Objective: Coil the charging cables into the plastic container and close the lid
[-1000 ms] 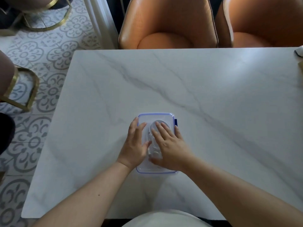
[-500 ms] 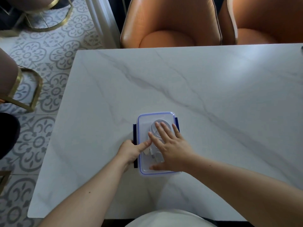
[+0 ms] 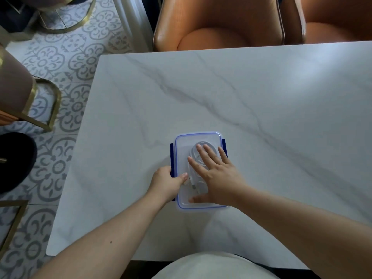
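Container (image 3: 201, 208) is sitting near the table's (image 3: 261, 97) 6 o'clock edge, cables (image 3: 192, 154) coiled under its lid (image 3: 183, 146). Left hand (image 3: 166, 183) is quitting the lid top and curling round the clip (image 3: 171, 156) at 9 o'clock — right hand (image 3: 217, 174) is pressing flat, fingers straight — so latching is starting.

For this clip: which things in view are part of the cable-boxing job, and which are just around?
In the job: plastic container, its lid, coiled cables inside, left clip, left hand gripping that clip, right hand flat on the lid.
Just there: marble table, orange chairs, gold-legged stool.
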